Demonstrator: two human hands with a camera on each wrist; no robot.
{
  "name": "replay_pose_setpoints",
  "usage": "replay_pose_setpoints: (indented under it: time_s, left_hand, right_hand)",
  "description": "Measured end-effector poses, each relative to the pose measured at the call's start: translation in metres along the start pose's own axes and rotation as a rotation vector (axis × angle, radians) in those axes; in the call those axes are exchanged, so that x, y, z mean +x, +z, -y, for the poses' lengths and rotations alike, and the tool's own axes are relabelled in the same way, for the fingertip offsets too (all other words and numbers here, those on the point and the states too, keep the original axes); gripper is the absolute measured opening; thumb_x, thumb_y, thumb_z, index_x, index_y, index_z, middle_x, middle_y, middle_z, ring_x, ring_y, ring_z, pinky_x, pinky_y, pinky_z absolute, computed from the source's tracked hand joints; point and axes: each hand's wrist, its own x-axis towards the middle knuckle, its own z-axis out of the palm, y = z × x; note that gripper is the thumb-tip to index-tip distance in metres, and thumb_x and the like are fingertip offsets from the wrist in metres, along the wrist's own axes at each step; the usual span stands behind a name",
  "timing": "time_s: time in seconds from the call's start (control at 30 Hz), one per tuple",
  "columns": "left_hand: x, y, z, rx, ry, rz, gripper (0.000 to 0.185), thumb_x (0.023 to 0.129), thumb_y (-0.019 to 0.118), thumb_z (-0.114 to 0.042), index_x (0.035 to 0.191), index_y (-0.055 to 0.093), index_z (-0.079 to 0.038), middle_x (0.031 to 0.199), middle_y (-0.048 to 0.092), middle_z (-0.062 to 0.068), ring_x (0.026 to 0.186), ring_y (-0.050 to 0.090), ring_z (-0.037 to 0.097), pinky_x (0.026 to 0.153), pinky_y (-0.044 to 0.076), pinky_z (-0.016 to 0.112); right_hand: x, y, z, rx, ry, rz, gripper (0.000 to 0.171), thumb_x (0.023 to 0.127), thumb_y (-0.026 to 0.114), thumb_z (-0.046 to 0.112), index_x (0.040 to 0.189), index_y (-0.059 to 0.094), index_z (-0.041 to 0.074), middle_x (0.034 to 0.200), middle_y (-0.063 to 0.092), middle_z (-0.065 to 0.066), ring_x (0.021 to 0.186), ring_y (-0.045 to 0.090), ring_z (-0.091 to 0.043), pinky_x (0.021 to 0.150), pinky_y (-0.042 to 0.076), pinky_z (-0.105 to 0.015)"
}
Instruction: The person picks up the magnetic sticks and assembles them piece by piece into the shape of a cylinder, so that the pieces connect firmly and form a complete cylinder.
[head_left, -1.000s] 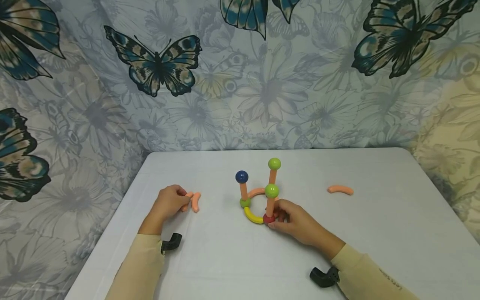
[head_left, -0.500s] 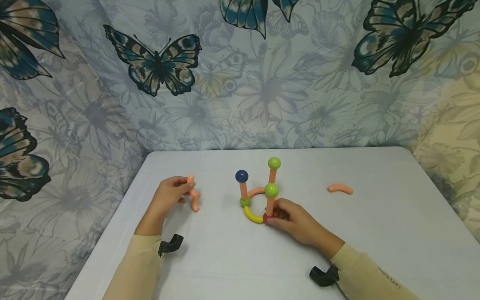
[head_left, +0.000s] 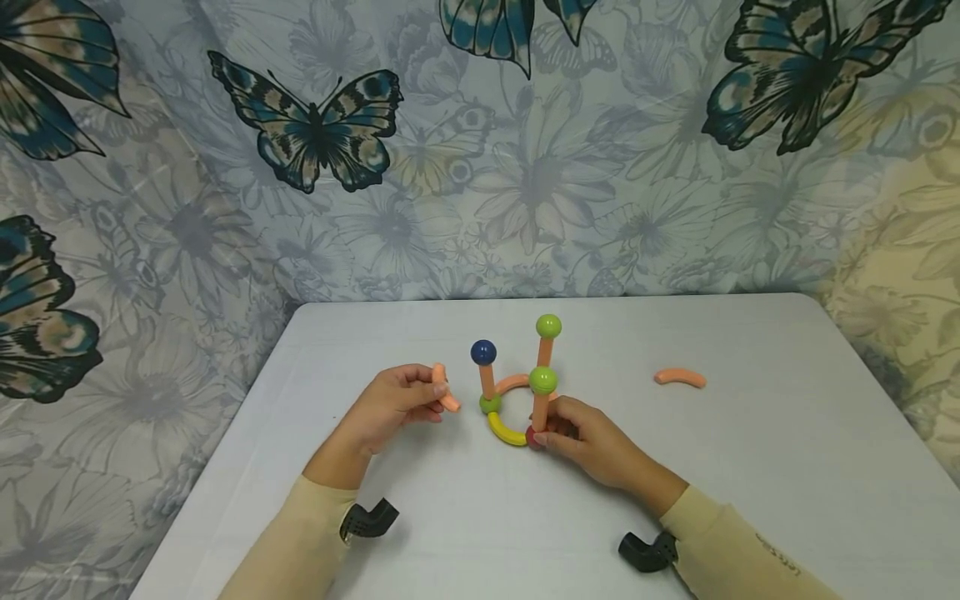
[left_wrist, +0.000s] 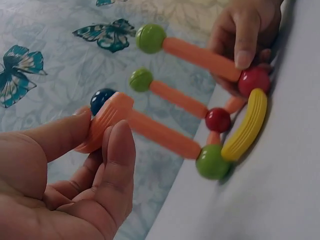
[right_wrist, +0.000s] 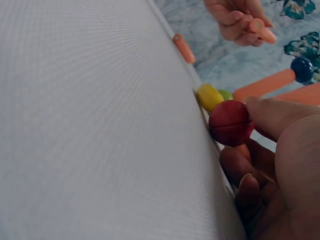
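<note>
My left hand (head_left: pixel 390 408) pinches a curved orange stick (left_wrist: pixel 114 112) between thumb and fingers, raised over the table just left of a ball-and-stick toy frame. With thumb and fingers, my right hand (head_left: pixel 592 446) grips the red ball (right_wrist: pixel 230 122) at the frame's near corner. A yellow curved stick (head_left: pixel 506 432) runs from that ball to a green ball (head_left: pixel 490 404) at the left, part of a ring on the table. Upright orange sticks rise from the ring, topped by a blue ball (head_left: pixel 483 352) and two green balls, the nearer one (head_left: pixel 543 381) above my right fingers.
Another curved orange stick (head_left: pixel 680 378) lies on the right of the white table (head_left: pixel 750 500). A further orange stick (right_wrist: pixel 184 48) lies beyond the frame in the right wrist view, hidden behind my left hand in the head view. Butterfly-print fabric (head_left: pixel 540 192) hangs behind the table.
My left hand has picked up one curved orange stick from the pair at the left and carried it rightward, close to the frame. My right hand has stayed at the red ball.
</note>
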Motion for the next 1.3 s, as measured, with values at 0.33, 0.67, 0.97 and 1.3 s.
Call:
replay_pose_setpoints:
  time_s: [0.33, 0.67, 0.97, 1.3]
  left_hand:
    - [0.005, 0.036, 0.008, -0.133, -0.009, 0.111, 0.020, 0.106, 0.072, -0.016, 0.107, 0.066, 0.003, 0.094, 0.077, 0.013, 0.083, 0.073, 0.023, 0.082, 0.063, 0.036]
    - [0.009, 0.058, 0.005, -0.222, -0.035, 0.150, 0.017, 0.109, 0.068, -0.021, 0.102, 0.071, -0.005, 0.088, 0.073, 0.004, 0.062, 0.057, 0.010, 0.073, 0.063, 0.034]
    - [0.012, 0.067, 0.005, -0.265, -0.011, 0.156, 0.024, 0.110, 0.064, -0.021, 0.096, 0.079, -0.009, 0.090, 0.073, 0.004, 0.061, 0.060, 0.009, 0.071, 0.062, 0.033]
    - [0.013, 0.074, 0.006, -0.307, 0.006, 0.119, 0.025, 0.111, 0.064, -0.021, 0.097, 0.081, -0.009, 0.093, 0.077, 0.004, 0.067, 0.066, 0.009, 0.072, 0.062, 0.031]
  right_hand:
    - [0.000, 0.000, 0.001, 0.006, -0.001, 0.009, 0.014, 0.104, 0.079, 0.017, 0.116, 0.072, 0.017, 0.100, 0.065, 0.006, 0.088, 0.061, -0.019, 0.075, 0.052, -0.031]
    - [0.001, 0.000, 0.001, 0.020, -0.006, 0.020, 0.015, 0.104, 0.078, 0.015, 0.117, 0.071, 0.018, 0.102, 0.067, 0.006, 0.089, 0.061, -0.020, 0.077, 0.052, -0.032]
    - [0.001, 0.000, 0.003, 0.065, -0.038, 0.021, 0.014, 0.103, 0.078, 0.010, 0.114, 0.071, 0.016, 0.104, 0.069, -0.002, 0.089, 0.063, -0.020, 0.077, 0.053, -0.032]
    - [0.003, 0.001, 0.002, 0.065, -0.045, 0.026, 0.013, 0.104, 0.076, 0.008, 0.111, 0.071, 0.018, 0.108, 0.069, -0.002, 0.093, 0.065, -0.020, 0.080, 0.055, -0.033]
